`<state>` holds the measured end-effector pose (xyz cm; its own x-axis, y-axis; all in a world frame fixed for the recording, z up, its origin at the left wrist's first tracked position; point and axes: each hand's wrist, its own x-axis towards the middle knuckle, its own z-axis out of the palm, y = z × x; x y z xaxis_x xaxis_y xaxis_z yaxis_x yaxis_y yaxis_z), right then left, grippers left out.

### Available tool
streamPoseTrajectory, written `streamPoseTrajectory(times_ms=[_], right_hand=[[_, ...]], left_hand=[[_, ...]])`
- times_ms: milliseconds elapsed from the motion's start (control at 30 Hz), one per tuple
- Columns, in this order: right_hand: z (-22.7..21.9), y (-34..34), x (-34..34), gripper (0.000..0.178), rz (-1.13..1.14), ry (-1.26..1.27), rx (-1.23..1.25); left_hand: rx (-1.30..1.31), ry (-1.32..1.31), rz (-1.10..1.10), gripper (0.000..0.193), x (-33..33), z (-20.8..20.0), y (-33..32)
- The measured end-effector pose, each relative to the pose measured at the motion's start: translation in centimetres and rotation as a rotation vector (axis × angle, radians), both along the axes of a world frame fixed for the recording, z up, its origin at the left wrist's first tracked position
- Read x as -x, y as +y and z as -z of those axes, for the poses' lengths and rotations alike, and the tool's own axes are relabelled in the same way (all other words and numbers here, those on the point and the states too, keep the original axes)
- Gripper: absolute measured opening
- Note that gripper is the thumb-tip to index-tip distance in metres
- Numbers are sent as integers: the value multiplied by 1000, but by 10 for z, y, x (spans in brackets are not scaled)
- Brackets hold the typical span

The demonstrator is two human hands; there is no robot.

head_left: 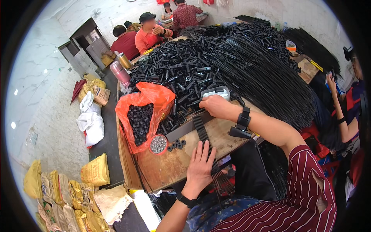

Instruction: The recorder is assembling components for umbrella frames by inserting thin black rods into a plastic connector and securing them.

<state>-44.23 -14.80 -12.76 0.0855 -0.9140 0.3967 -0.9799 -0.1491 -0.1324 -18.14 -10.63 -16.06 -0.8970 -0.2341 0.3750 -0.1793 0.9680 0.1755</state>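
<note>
A flat row of thin black rods (201, 128) lies across the wooden table's near edge, its near ends fanning out over my lap. My left hand (200, 164) rests on the row with its fingers stretched out flat. Beyond the rods' far end, my right hand (216, 107) is closed in a pinch; what its fingertips hold is hidden. Just behind it stands a clear plastic box (216, 92). A grey bar (181, 130) runs beside the rods. Several small black rings (177, 144) lie near a red-rimmed tub (158, 144) of small silvery pieces.
An orange plastic bag (164, 94) holds small black parts. Behind it spreads a heap of black tubular pieces (189, 65), with a large pile of thin black rods (262, 73) on the right. Other people sit around the table; sacks (94, 170) line the floor at left.
</note>
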Motion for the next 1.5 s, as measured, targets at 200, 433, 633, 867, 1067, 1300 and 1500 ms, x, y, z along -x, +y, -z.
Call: streamPoseTrajectory(times_ms=[200, 433, 633, 867, 1067, 1300, 1500], right_hand=[[1, 0, -4, 21, -89, -114, 86], [-11, -1, 43, 19, 193, 47, 167], [-6, -1, 68, 13, 329, 89, -141], [-1, 3, 77, 10, 261, -9, -82], [4, -2, 79, 5, 219, 106, -23], [1, 8, 70, 4, 165, 116, 91], [-19, 24, 53, 5, 113, -27, 183]], left_hand=[[1, 9, 2, 82, 1, 0, 1], [-35, 44, -57, 83, 3, 1, 1], [-26, 38, -64, 84, 3, 1, 0], [-392, 173, 14, 79, -7, -17, 3], [-990, 216, 70, 43, -13, -29, 19], [-1278, 196, 94, 18, -11, -34, 17], [-1310, 231, 105, 16, -6, -48, 21]])
